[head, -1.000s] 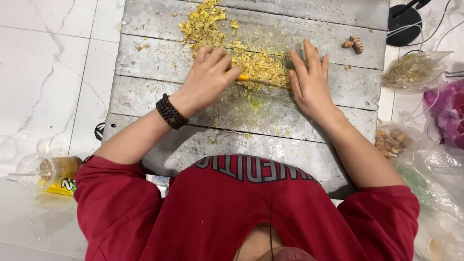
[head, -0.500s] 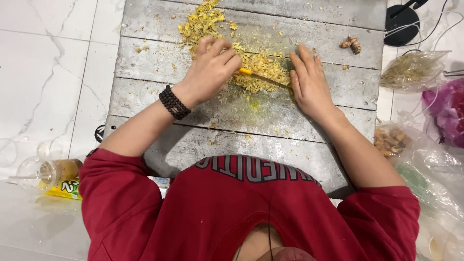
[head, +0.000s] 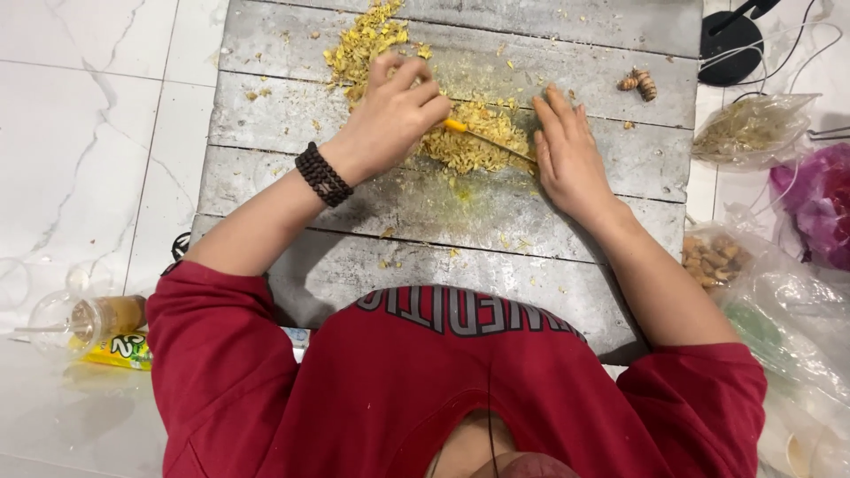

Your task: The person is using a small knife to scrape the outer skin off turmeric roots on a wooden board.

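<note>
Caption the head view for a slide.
Left hand grips a yellow-handled knife over chopped yellow pieces on a grey wooden board; right hand rests flat alongside.

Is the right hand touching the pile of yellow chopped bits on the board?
Touching. In the head view the right hand lies flat with its fingers against the edge of the yellow chopped pile, no gap showing between them.

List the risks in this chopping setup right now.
1. The right hand lies flat right beside the knife blade's far end; a slip might nick its fingertips.
2. The chopped yellow pile is already scattering across the grey wooden board; more bits may drop into the gaps between the planks.
3. The left hand grips the yellow handle among crumbs, so the grip could slide.
</note>
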